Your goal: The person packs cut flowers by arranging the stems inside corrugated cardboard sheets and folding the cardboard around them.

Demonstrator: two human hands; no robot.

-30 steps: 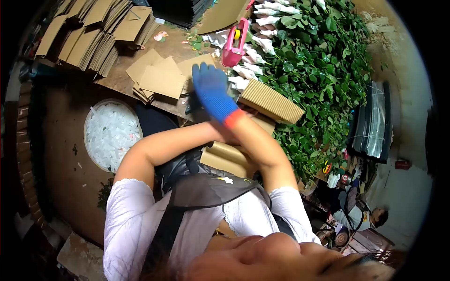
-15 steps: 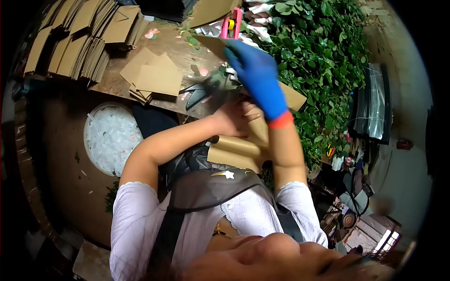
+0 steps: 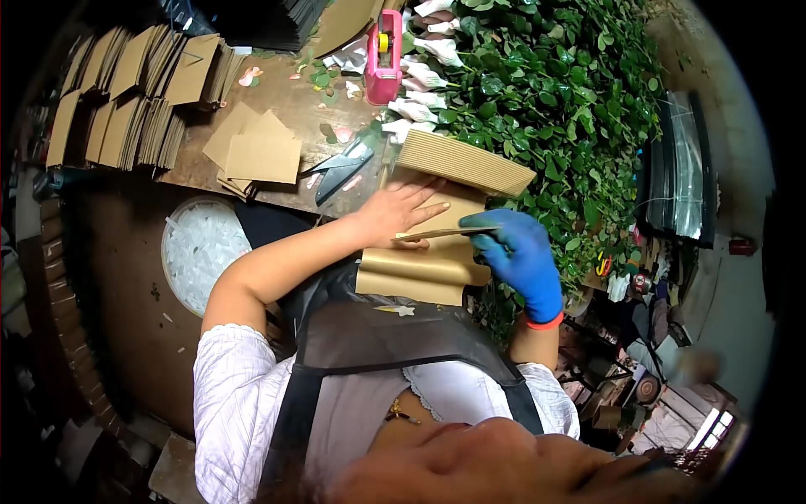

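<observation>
My left hand (image 3: 395, 214), bare, lies with fingers spread on a sheet of smooth brown paper (image 3: 462, 203). The lower part of that paper curls (image 3: 420, 270) over my lap. In a blue glove with a red cuff, my right hand (image 3: 520, 252) pinches a thin brown card (image 3: 443, 233), seen nearly edge-on above the paper, close to my left fingers. Ribbed brown cardboard (image 3: 466, 162) rests just beyond the paper. Dark scissors (image 3: 342, 170) lie partly open on the wooden table (image 3: 290, 91), beside a loose pile of brown cards (image 3: 264, 158).
A pink tape dispenser (image 3: 384, 76) stands beside white-wrapped flower heads (image 3: 426, 74). Leafy stems (image 3: 546, 109) heap along the right. Card stacks (image 3: 122, 130) fill the back left. A round container of white scraps (image 3: 204, 252) sits low left. Clutter is at the lower right.
My right hand has reached the far side of the table, picked up a card and come back towards me. My left hand now lies spread on the paper.
</observation>
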